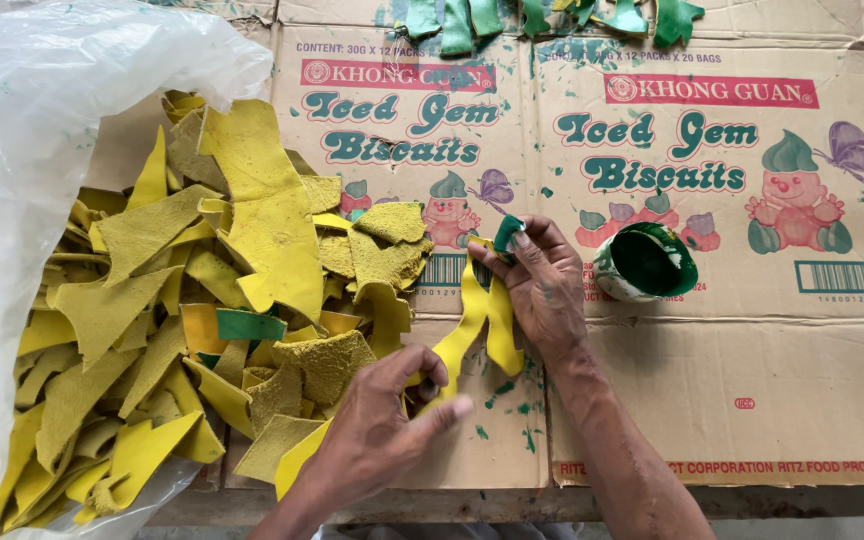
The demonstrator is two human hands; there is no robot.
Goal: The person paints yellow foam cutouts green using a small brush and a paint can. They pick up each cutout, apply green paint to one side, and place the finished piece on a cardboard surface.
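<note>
Yellow leather is the material in hand: one curved, forked strip of smooth yellow leather lies on the flattened cardboard carton sheet, held at both ends. Two hands are in view, both the person's own. Nearest, the left hand pinches the strip's lower end between thumb and curled fingers. Beyond it, the right hand presses the strip's upper end flat while gripping one small green-stained dauber in its fingertips. The strip is glossy on its face, with two limbs splitting downward, and green smears mark the cardboard just below it. One small round pot of green paint, its rim smeared white and green, stands just right of the right hand. To the left, one heap of yellow suede and leather offcuts, too many to count, spills from one clear plastic bag; one green piece shows among them. Farthest, a row of green-painted leather pieces, about six, lies along the carton's far edge.
</note>
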